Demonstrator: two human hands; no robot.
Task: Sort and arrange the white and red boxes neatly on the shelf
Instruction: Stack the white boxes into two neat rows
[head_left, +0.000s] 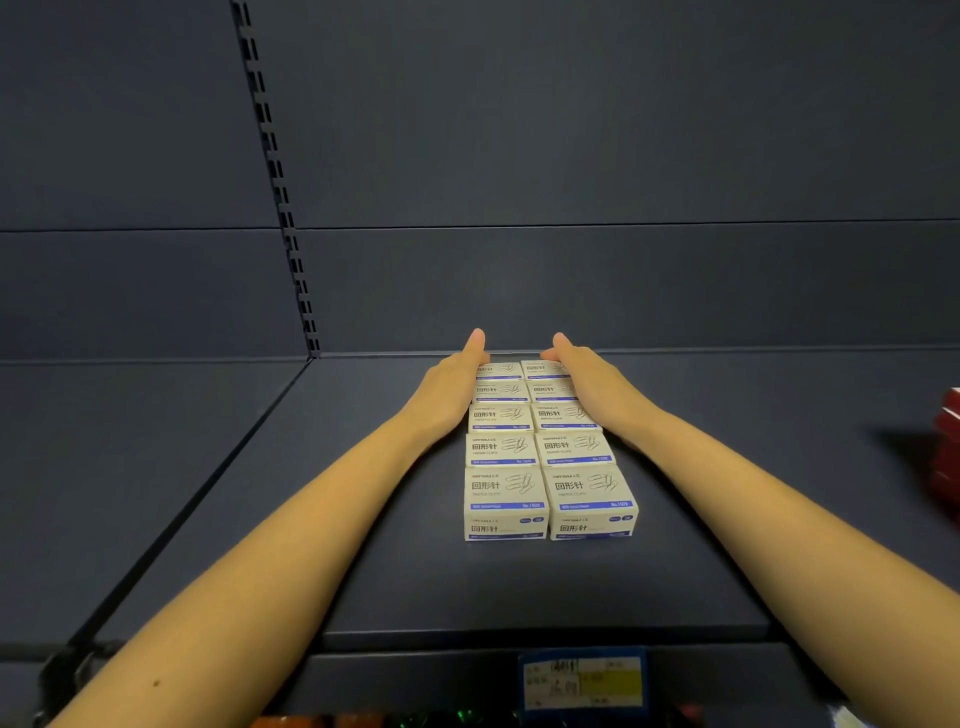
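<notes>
At the far left, a neighbouring shelf board (130, 467) in matte dark grey butts against mine, a thin seam running between them from the back to the front edge. Above that seam, a slotted upright (275, 182) climbs the dark back panel (623, 156), which is crossed by horizontal joints. My left forearm reaches in from the lower left corner. My left hand (457, 384) lies flat against the left side of the white boxes (506, 488), fingers straight and pressing, gripping nothing, the tips up by the back edge of the shelf (571, 582). The white boxes, printed with paper clips and a blue stripe, stand in two columns side by side, five rows deep. They touch one another and run from the back edge down the middle of the shelf, stopping well short of its front edge. My right hand (587, 384) mirrors the other, flat and unclenched against the right side of the rear rows, thumb raised near the back panel. On the front lip below the boxes hangs a blue and yellow price label (584, 678), its writing blurred. At the far right edge of the shelf, well apart from the white block, sit the red boxes (948, 447), cut off by the frame.
</notes>
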